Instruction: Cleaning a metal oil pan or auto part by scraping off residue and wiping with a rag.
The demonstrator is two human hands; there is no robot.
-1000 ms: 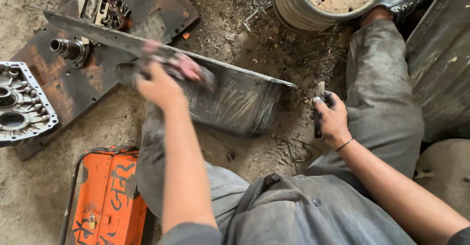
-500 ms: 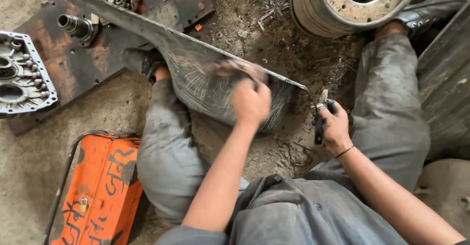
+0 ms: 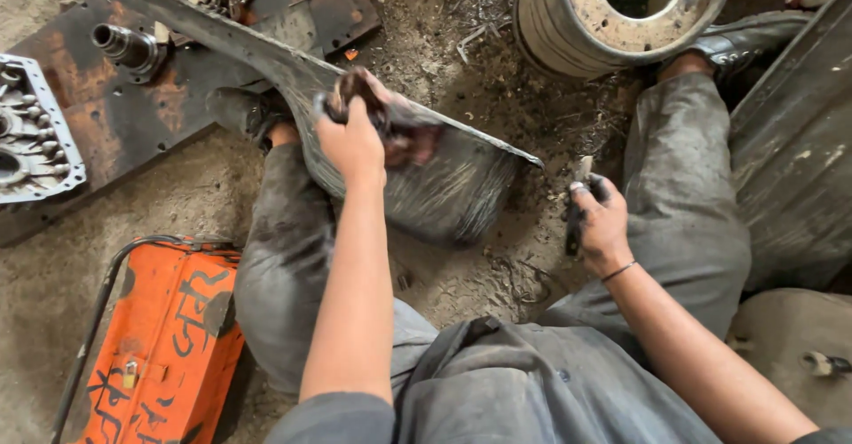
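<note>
The left hand (image 3: 355, 138) holds a dirty dark rag (image 3: 390, 124) tight and presses it on the long grey metal pan (image 3: 444, 186) lying across the lap. This looks like the wiping step. The right hand (image 3: 603, 222) grips a small dark metal tool (image 3: 575, 222) near the dirt floor (image 3: 497, 266). More rubbing along the pan seems needed.

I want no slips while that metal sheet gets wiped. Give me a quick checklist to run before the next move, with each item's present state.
1. Left hand grips rag: ok.
2. Rag lies on metal sheet: ok.
3. Sheet propped across the legs: ok; whether it is steady, cannot tell.
4. Right hand off the sheet, holding a small dark tool: ok.
5. Fingers away from the sheet's sharp tip: ok.
6. Orange toolbox apart from the sheet: ok.
</note>
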